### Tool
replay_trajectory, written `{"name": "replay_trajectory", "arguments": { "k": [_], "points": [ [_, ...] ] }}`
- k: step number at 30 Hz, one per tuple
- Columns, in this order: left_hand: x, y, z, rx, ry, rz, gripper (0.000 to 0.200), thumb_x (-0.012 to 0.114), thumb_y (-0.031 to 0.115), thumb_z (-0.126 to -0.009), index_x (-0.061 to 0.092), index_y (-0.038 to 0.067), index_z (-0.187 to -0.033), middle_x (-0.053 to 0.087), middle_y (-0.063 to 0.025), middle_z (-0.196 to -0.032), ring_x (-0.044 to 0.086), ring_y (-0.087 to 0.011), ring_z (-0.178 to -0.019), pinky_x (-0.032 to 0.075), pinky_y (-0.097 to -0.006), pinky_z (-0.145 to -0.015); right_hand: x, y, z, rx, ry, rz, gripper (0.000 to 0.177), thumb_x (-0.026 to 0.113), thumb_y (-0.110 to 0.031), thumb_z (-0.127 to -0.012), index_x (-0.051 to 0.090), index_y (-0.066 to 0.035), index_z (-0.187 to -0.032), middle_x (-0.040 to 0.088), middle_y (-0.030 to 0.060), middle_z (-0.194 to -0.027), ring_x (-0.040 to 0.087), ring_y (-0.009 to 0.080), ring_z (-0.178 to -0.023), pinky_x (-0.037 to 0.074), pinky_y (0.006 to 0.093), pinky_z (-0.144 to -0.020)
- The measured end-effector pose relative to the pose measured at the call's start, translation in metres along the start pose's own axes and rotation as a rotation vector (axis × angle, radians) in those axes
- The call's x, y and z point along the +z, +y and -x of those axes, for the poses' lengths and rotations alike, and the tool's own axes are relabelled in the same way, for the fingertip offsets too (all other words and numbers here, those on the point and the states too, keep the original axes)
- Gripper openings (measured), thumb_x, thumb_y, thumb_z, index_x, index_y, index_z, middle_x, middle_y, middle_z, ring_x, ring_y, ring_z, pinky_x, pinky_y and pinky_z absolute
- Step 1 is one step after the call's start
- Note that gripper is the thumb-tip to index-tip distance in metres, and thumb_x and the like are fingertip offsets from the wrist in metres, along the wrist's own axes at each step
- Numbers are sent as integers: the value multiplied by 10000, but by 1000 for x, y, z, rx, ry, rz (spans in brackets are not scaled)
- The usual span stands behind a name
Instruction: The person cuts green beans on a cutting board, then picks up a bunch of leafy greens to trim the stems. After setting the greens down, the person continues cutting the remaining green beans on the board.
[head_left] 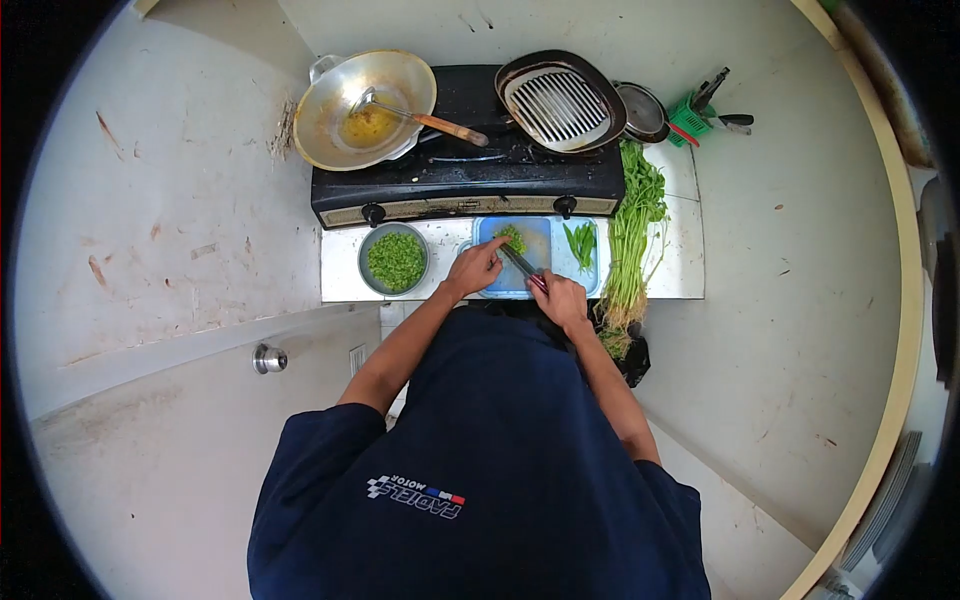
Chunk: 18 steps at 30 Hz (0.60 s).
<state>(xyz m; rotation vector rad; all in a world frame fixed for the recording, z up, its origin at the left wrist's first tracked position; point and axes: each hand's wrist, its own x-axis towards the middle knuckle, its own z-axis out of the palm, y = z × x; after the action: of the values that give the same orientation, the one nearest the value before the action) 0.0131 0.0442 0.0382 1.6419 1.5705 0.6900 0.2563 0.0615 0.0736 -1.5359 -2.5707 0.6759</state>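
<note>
My right hand [562, 302] is closed around the dark red handle of a knife [519, 263]. The blade points up and to the left over a blue cutting board [547, 281]. At the blade's tip lies a small heap of chopped greens [512, 238]. My left hand [475, 269] has its index finger stretched out to the blade near this heap, the other fingers bent with nothing visible in them. Several whole green pods [580, 244] rest on the board's right side. Left of the board stands a grey bowl [365, 274] filled with chopped green pieces [397, 261].
Behind the board is a black gas stove [470, 185]. It carries a wok [335, 100] with a wooden-handled ladle [450, 128] and a grill pan [558, 105]. Long leafy greens with roots [630, 235] lie at right, below a green utensil basket [690, 115]. Walls close in both sides.
</note>
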Motion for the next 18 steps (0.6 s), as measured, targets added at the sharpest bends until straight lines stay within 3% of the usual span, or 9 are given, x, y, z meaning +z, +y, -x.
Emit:
{"name": "replay_trajectory", "arguments": {
  "k": [4,10,18],
  "points": [
    [-3,1,6,94,-98,68,473,631,127,-891,596,162,-1362,689,-108,-852,701,-300,-793,552,-422,-725,3,0,0,-1,12,4,315,636,-389,-977,642,-74,-961,733,185,-828,722,393,-761,565,505,-689],
    [5,-13,2,175,-25,-78,499,600,123,-880,596,174,-1376,704,-135,-916,696,-335,-776,562,-452,-707,5,-2,2,-7,-4,0,307,645,-381,-972,644,-75,-970,734,182,-835,722,390,-763,567,500,-684],
    [5,-6,11,156,-132,-21,554,618,134,-879,576,198,-1428,706,-131,-928,698,-343,-799,573,-448,-741,7,0,8,-16,39,-12,271,663,-333,-958,637,-64,-980,733,183,-856,722,389,-781,570,497,-691]
  ]
}}
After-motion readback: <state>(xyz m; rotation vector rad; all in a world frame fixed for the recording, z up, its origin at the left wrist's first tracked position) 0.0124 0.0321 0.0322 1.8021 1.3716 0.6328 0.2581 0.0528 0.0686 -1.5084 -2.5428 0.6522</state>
